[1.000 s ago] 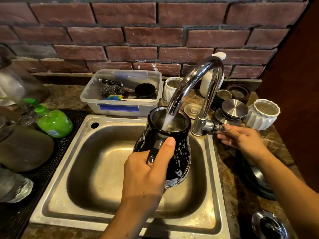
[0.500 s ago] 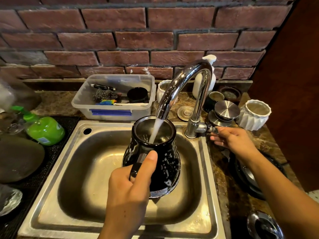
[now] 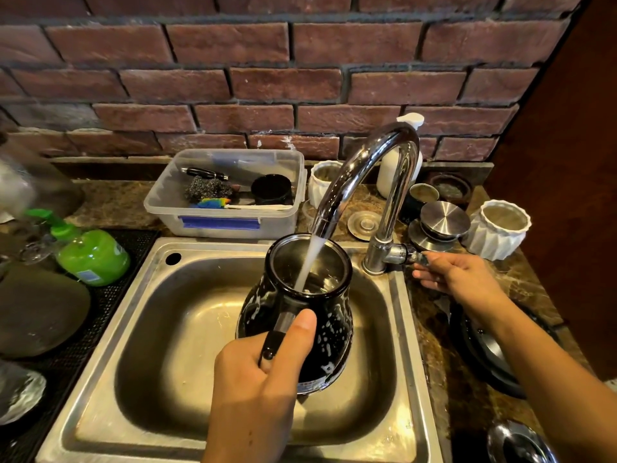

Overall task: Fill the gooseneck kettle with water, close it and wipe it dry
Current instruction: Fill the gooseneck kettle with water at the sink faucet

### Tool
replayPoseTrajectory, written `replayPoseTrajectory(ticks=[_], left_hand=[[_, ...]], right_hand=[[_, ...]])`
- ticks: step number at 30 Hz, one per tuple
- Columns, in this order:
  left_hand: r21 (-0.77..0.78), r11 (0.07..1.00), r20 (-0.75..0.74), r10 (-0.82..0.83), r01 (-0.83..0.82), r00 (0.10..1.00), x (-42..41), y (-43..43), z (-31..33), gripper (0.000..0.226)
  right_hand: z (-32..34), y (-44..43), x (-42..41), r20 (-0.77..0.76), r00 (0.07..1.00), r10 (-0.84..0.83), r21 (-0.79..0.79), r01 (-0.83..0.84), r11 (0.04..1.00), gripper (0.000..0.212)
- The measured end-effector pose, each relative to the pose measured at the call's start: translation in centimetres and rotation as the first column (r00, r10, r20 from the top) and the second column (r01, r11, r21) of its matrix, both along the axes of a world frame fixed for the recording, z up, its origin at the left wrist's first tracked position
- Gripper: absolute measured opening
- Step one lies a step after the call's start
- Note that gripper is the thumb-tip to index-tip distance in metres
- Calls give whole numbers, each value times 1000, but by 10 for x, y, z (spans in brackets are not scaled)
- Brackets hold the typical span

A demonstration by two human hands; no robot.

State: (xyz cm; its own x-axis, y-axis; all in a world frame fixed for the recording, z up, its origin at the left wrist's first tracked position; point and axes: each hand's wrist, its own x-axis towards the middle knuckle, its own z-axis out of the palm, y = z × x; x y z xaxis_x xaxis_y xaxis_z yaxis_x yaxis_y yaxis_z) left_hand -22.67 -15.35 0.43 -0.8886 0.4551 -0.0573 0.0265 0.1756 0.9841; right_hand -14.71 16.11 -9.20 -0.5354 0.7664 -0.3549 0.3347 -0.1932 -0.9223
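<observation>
A: Why hold the kettle [image 3: 330, 329] up over the sink [image 3: 173, 345] instead of setting it down?
B: That way its open mouth sits right under the tap [image 3: 352, 168]. The water [image 3: 312, 255] falls straight in, and any splash lands in the sink. The left hand [image 3: 260, 369] is wrapped round the handle, with the thumb laid along the top to steady the growing weight
A: And the right hand [image 3: 457, 279]?
B: Its fingertips pinch the tap's lever [image 3: 414, 257], ready, I'd guess, to cut the flow once it's full enough
A: The lid?
B: It's off. A round steel lid [image 3: 444, 217] lies on the counter [image 3: 521, 285] just behind the lever, likely the kettle's own and close at hand
</observation>
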Motion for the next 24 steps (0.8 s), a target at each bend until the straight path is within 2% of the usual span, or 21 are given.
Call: replayPoseTrajectory(ticks=[3,8,12,16,20,24], left_hand=[[36,999,57,-6,4,998,0,-1,-3,64],[21,1000,-8,-1,2,1000,-3,2,-6,55],[-6,999,-4,32,-32,999,-1,1,-9,65],[14,1000,32,-20,19,999,-3,3,-11,48],[11,999,36,38,-39,999,3,4,-7,63],[32,998,78,45,-47,996,4,7,-6,64]], right_hand=[[3,-1,0,3,1000,2,-5,-2,1000,28],[5,3,-4,-17,1000,-13,-20,13,1000,27],[2,2,-1,-17,1000,-24,-27,24,999,26],[2,0,0,-4,1000,-25,-30,25,999,28],[2,2,0,2,1000,-19,-35,19,999,27],[0,2,1,-1,1000,-14,-28,14,1000,28]])
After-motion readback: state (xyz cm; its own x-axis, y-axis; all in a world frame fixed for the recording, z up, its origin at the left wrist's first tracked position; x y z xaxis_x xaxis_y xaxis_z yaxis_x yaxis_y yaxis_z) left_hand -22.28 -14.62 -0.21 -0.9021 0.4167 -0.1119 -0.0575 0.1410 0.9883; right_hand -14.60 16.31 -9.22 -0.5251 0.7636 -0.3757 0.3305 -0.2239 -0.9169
